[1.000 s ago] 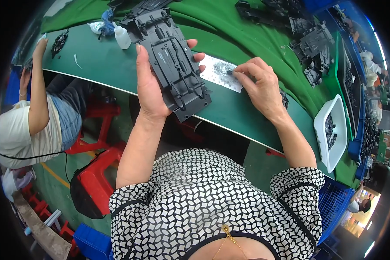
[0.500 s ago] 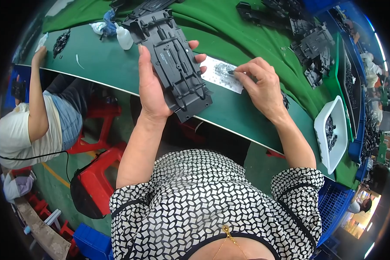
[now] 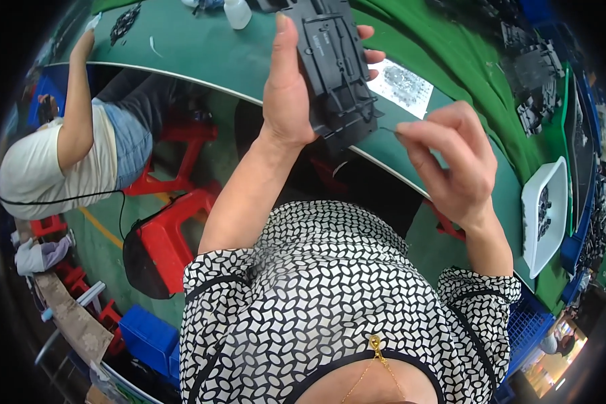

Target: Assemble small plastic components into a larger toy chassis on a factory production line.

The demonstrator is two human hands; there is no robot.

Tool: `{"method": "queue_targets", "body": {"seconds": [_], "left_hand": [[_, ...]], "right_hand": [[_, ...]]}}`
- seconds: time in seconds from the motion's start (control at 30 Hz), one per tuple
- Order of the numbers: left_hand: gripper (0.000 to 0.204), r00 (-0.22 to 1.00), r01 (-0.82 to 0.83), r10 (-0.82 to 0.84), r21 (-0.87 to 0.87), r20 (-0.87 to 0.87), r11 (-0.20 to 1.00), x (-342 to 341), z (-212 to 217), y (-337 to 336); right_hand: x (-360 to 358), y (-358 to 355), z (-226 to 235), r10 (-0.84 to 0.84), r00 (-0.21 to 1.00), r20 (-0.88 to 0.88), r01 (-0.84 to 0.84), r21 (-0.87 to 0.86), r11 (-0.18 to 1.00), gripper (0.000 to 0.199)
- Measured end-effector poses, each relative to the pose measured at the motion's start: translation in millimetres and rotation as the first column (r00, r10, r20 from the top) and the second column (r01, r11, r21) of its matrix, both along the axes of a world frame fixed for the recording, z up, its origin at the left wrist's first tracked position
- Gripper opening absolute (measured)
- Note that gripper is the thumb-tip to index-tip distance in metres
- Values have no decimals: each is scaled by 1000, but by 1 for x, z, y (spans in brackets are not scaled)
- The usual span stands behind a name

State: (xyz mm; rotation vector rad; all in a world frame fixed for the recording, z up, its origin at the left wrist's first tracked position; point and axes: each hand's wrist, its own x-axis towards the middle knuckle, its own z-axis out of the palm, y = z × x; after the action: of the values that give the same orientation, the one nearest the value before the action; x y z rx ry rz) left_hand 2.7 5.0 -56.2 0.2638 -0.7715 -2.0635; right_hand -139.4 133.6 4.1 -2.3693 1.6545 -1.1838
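Note:
My left hand [image 3: 289,94] grips a long black moulded plastic chassis part [image 3: 331,57] by its sides, thumb on one edge and fingertips round the other. Its ribbed face is turned toward me, above the table's front edge. My right hand [image 3: 454,158] is closed in a pinch near the part's lower end, a small gap apart from it. A thin dark pin-like piece [image 3: 388,130] sticks out from the thumb and forefinger. On the table beyond lies a white sheet [image 3: 417,102] covered with small dark pieces.
A white tray [image 3: 530,222] with small black parts stands at the right. More black plastic parts [image 3: 535,74] lie on green cloth [image 3: 444,64]. A white bottle [image 3: 237,13] stands at the back. At left, another person [image 3: 60,161] sits beside red stools [image 3: 175,232].
My right hand has left the white sheet and come nearer, with the thin dark piece in its pinch. The view has shifted; the chassis part stays in my left hand.

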Motion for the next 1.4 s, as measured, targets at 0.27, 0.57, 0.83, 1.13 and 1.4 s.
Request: {"method": "queue_targets", "body": {"seconds": [0.27, 0.57, 0.83, 1.13, 1.4], "left_hand": [[75, 935, 289, -238, 176, -264, 941, 7, 26, 13], [72, 983, 142, -158, 162, 92, 976, 6, 35, 21], [69, 981, 163, -179, 176, 81, 971, 7, 39, 23], [68, 976, 141, -163, 150, 142, 979, 5, 46, 32], [68, 967, -163, 179, -101, 183, 982, 2, 44, 34]], "right_hand": [[14, -5, -14, 149, 935, -323, -236, -251, 939, 30], [17, -2, -14, 158, 922, -354, -259, -260, 930, 29], [18, -2, -14, 171, 915, -366, -279, -265, 923, 27], [16, 5, -16, 193, 904, -381, -309, -272, 911, 32], [9, 11, -22, 83, 977, -197, -130, -238, 963, 39]]}}
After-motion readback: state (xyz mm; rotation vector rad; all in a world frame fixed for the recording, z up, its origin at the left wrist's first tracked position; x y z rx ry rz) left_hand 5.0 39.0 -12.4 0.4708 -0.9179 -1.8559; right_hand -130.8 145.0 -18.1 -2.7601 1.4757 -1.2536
